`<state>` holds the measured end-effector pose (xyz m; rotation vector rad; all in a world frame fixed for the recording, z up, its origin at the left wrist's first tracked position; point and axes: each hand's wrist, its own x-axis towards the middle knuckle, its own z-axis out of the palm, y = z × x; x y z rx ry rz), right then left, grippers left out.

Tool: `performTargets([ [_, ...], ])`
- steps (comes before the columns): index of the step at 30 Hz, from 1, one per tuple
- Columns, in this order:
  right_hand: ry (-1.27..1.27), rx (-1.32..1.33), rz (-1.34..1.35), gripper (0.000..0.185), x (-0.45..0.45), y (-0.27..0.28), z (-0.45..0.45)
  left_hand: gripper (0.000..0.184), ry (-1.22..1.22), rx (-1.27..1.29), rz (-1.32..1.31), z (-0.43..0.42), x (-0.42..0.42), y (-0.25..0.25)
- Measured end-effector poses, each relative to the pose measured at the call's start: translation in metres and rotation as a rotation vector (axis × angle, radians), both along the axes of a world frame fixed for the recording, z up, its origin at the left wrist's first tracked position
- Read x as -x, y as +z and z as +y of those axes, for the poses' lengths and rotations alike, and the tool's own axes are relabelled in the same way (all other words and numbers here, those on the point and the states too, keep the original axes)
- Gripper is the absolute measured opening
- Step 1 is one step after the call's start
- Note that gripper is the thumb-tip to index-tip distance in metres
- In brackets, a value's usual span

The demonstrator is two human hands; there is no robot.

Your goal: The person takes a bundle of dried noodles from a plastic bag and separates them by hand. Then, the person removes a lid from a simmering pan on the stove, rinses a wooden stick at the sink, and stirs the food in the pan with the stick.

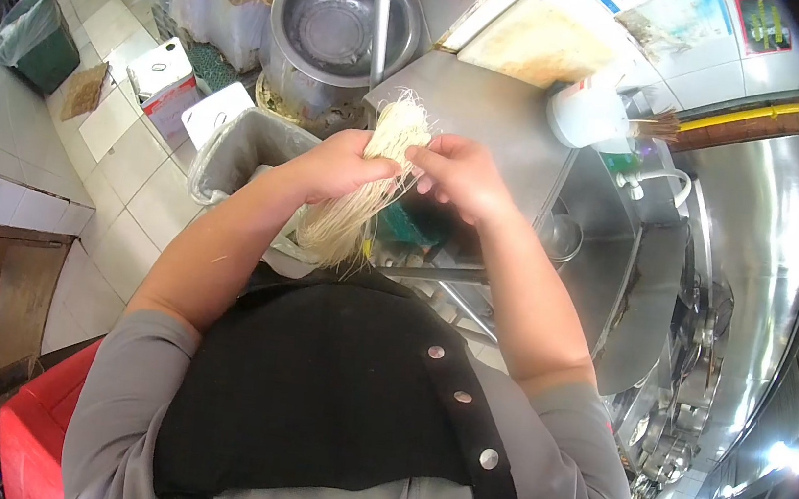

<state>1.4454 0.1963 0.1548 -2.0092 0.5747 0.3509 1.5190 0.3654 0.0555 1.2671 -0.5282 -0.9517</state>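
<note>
A long bundle of thin, pale noodle-like strands (395,131) is held up in front of my apron; its exact kind I cannot make out. My left hand (350,167) wraps around its middle, the thumb lying across the front. The lower strands fan out loosely down toward my apron. On the other side, my right hand (462,173) has thumb and fingers closed on the bundle's right edge, close to the left thumb. Some fine ends stick out at the top. Below the left forearm is a lined grey bin (223,155), partly hidden by that arm.
Beyond my hands stands a large metal basin (346,27), beside plastic bags (219,17). A steel counter (494,112) runs to the right, with a white plastic container (587,113) on it. A red stool (45,416) is at lower left, a green bin (39,36) farther off.
</note>
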Motion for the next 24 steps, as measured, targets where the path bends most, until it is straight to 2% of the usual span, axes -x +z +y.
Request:
performTargets([
  [5, 0.069, 0.048, 0.010, 0.021, -0.003, -0.011, -0.010, 0.025, 0.031, -0.093, -0.036, 0.001, -0.003, -0.005],
  [10, 0.144, 0.097, 0.022, 0.019, -0.009, -0.016, -0.019, 0.027, -0.009, -0.066, 0.081, 0.002, -0.005, -0.006],
  [13, 0.262, 0.316, -0.013, 0.021, -0.009, -0.022, -0.028, 0.027, 0.001, -0.050, 0.173, 0.006, -0.009, -0.014],
  [16, 0.424, 0.670, -0.127, 0.023, -0.006, -0.039, -0.057, 0.027, 0.001, -0.026, 0.349, 0.021, -0.016, -0.023],
  [19, 0.456, 0.632, 0.035, 0.024, 0.006, -0.041, -0.057, 0.029, 0.114, 0.050, 0.496, 0.033, -0.019, -0.020],
  [22, 0.337, 0.934, -0.229, 0.028, 0.010, -0.066, -0.057, 0.033, 0.127, 0.241, 0.616, 0.034, -0.020, -0.023],
  [24, 0.261, 0.765, -0.257, 0.033, 0.012, -0.055, -0.053, 0.033, 0.127, 0.324, 0.668, 0.032, -0.019, -0.019],
])
